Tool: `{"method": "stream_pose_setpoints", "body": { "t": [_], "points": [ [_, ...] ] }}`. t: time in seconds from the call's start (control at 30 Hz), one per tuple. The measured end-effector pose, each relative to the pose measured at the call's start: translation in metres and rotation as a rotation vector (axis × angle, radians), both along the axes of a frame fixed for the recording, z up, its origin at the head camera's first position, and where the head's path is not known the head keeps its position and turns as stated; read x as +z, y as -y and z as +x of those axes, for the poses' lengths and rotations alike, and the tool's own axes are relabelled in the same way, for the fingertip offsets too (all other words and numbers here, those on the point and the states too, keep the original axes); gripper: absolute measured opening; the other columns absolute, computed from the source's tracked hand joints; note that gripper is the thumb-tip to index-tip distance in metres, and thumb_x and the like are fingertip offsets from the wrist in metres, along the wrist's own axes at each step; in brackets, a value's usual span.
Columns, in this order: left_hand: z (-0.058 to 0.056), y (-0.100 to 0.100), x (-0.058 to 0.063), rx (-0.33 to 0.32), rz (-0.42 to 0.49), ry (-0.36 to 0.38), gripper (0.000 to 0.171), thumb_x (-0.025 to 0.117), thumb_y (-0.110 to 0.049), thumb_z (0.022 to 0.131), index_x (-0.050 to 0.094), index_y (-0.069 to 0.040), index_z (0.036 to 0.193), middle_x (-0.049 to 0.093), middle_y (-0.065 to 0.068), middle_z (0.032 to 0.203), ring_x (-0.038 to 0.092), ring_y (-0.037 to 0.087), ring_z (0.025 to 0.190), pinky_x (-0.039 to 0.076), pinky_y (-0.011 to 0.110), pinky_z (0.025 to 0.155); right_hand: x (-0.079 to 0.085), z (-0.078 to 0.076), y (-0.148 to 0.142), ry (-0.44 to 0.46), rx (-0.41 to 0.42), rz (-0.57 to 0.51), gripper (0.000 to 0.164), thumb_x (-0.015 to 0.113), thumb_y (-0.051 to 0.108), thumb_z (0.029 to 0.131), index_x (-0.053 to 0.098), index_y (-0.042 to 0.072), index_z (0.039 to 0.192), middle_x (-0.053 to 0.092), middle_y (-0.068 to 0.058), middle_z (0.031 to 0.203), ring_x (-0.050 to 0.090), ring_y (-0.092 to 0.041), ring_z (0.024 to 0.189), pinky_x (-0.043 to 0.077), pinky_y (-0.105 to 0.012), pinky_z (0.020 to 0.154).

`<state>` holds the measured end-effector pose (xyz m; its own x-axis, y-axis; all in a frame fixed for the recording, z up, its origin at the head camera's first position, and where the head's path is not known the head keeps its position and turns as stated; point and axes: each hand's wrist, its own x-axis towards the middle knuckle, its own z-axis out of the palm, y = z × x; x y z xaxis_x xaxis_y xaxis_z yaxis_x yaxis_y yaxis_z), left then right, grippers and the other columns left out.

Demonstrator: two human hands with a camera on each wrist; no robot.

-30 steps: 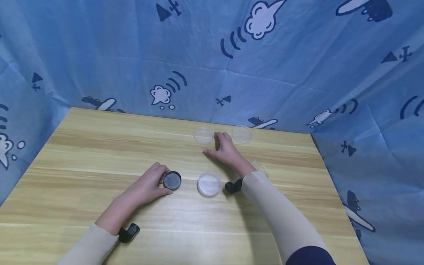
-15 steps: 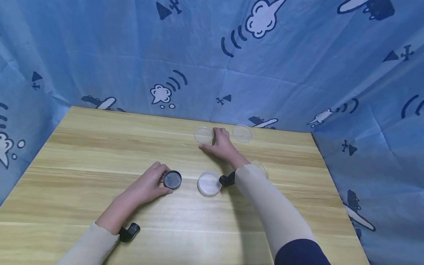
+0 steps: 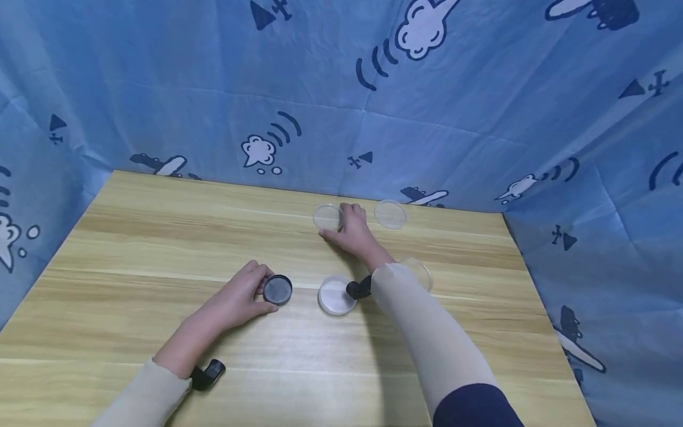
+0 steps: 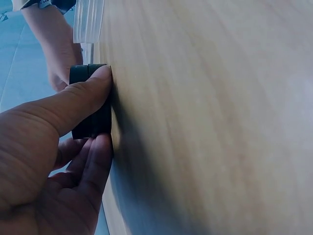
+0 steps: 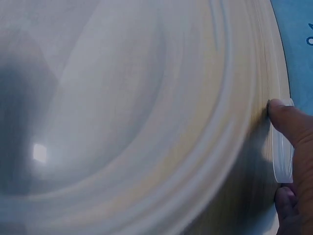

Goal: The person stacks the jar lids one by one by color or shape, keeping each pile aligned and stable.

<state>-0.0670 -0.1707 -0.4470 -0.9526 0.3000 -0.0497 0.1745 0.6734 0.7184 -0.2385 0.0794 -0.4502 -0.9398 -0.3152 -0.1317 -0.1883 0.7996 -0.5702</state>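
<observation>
My left hand [image 3: 242,299] holds a short black cylinder [image 3: 278,290] with a raised rim, thumb on one side and fingers on the other. In the left wrist view a seam runs around the side of this black cylinder [image 4: 93,120], down at the tabletop. Farther back, my right hand [image 3: 353,231] grips a clear petri dish [image 3: 325,217] by its right side. The right wrist view shows thumb and fingers at opposite edges of that dish [image 5: 282,159]. A stack of clear dishes [image 3: 332,298] stands between the hands, partly under the right wrist camera.
Another clear dish [image 3: 391,214] lies near the table's back edge, right of my right hand. One more clear dish [image 3: 423,274] is partly hidden by the right sleeve [image 3: 427,320]. A blue printed curtain [image 3: 213,89] hangs behind the wooden table [image 3: 160,237].
My right hand has moved back and left, from beside the back-left clear petri dish onto its edge. The right forearm now overlaps the middle stack. My left hand keeps its hold on the black cylinder.
</observation>
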Motion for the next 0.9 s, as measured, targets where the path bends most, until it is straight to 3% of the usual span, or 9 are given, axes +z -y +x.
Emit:
{"method": "stream_pose_setpoints", "body": {
  "t": [0.43,0.9],
  "points": [
    [0.0001,-0.001,-0.0004,0.003,0.002,0.0,0.047,0.092,-0.014,0.078,0.064,-0.003,0.114,0.055,0.006,0.098,0.048,0.014,0.087,0.045,0.03,0.08,-0.0018,-0.0063,0.0029,0.003,-0.003,0.032,0.087,0.078,0.038,0.093,0.035,-0.005,0.156,0.043,-0.026,0.151,0.037,-0.038,0.143,0.038,-0.048,0.122],
    [0.0014,-0.0001,-0.0009,0.005,0.013,-0.018,0.045,0.091,-0.013,0.078,0.064,-0.003,0.112,0.052,0.005,0.096,0.046,0.014,0.087,0.043,0.029,0.078,-0.0026,0.0009,0.0023,-0.036,-0.002,0.008,0.081,0.079,0.035,0.091,0.043,-0.005,0.152,0.048,-0.026,0.144,0.045,-0.037,0.135,0.043,-0.047,0.117]
  ]
}}
